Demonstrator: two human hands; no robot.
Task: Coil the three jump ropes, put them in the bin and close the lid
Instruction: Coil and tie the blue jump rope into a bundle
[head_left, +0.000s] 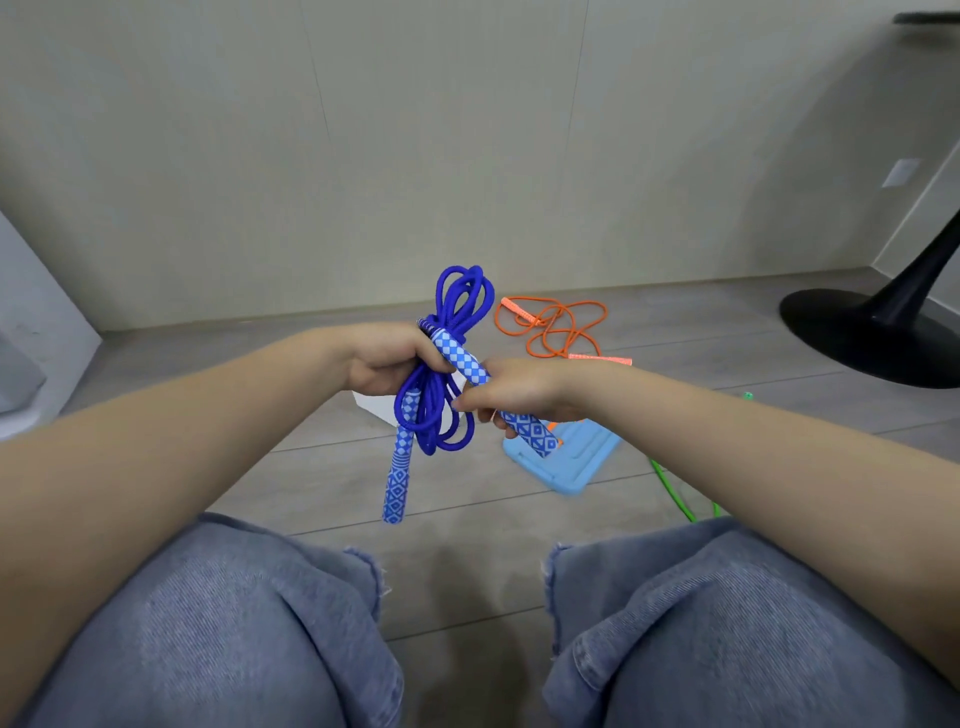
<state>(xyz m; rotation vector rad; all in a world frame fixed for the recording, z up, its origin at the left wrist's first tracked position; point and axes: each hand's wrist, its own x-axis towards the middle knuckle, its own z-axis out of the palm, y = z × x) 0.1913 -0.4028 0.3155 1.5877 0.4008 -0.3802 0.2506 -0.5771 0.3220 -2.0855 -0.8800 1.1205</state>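
While the blue rope (451, 364) is gathered into a bundle of loops in the air above the floor (322, 467), nothing has yet gone into a bin, so by my judgement the task is in its first third. In the head view, the left hand (387, 358) grips the bundle round its middle, fingers curled about the strands. The right hand (511, 397) holds one checked blue-and-white handle (530, 428), fingers curled round it, and seems to be winding that end round the coil; the other handle (397, 480) hangs straight down below the left hand. The loops stand up above the fist and droop below it, thick and bright blue.

An orange rope (553, 325) lies loose and uncoiled on the floor near the far wall. A green rope (675, 491) trails along the floor on the right, mostly hidden by the right arm. Both are left to coil. A light blue lid (576, 460) lies flat on the floor just under the right hand, so it is off. A white corner (379, 408) shows below the left hand; it may be the bin, but I cannot tell.
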